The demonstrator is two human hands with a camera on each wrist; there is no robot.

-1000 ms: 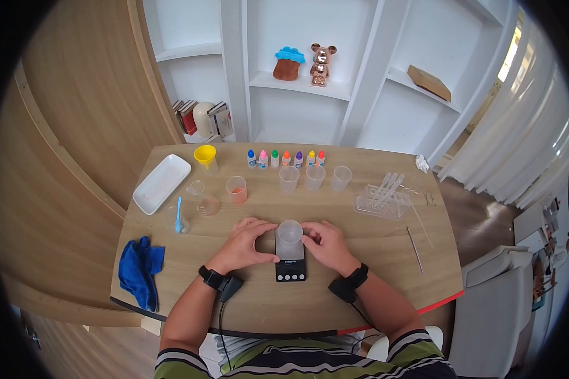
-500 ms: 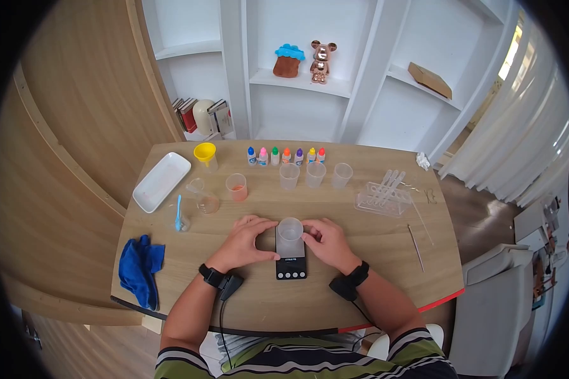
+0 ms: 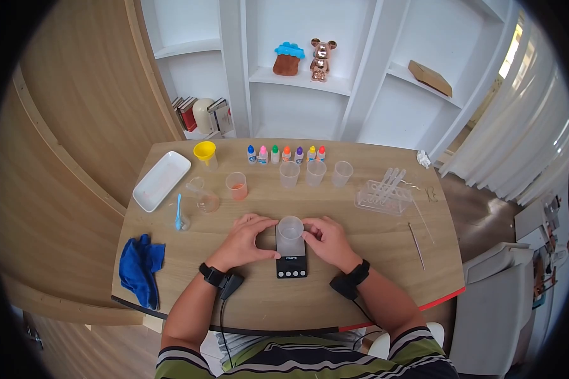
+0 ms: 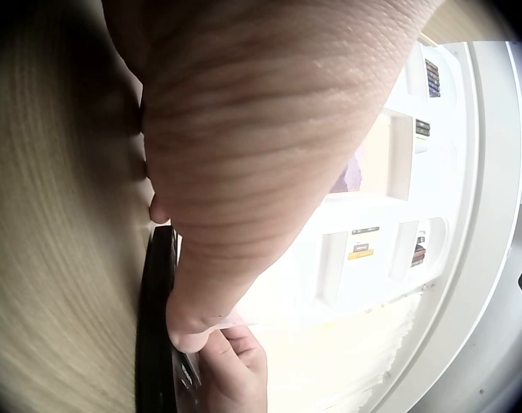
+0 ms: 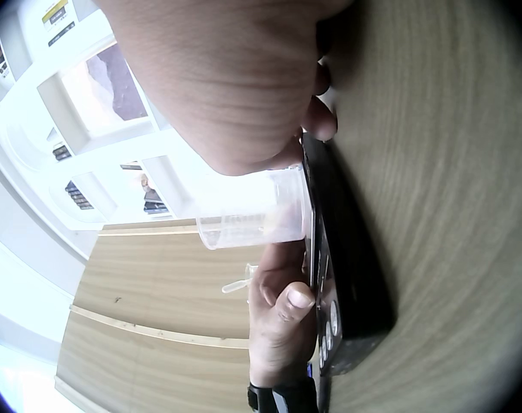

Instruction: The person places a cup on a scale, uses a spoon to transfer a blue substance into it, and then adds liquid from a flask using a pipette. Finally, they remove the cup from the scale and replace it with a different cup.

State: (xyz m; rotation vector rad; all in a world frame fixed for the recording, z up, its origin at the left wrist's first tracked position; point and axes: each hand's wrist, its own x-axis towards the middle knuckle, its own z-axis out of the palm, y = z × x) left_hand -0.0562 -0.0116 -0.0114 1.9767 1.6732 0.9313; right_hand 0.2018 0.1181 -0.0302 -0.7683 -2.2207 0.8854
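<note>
A clear plastic cup (image 3: 291, 230) stands upright on the plate of a black digital scale (image 3: 291, 268). My left hand (image 3: 243, 243) lies along the scale's left side, thumb and forefinger spread in a C and touching its edge. On the other side, my right hand (image 3: 329, 242) rests with bent fingers at the scale's right edge, its thumb close to the cup. Seen from the right wrist, the cup (image 5: 254, 211) sits between both hands on the scale (image 5: 342, 258). The left wrist view hides most of the cup behind my left hand (image 4: 244, 146).
Behind the scale stand three clear cups (image 3: 315, 174), small colored bottles (image 3: 287, 155) and a cup of pink liquid (image 3: 237, 187). A white tray (image 3: 162, 181), yellow funnel (image 3: 204, 150) and blue cloth (image 3: 141, 271) are left; a tube rack (image 3: 382, 198) and metal rod (image 3: 417, 246) right.
The head view has shifted slightly, so the table's far items sit a little higher in it. Both hands, the cup and the scale keep their positions relative to each other.
</note>
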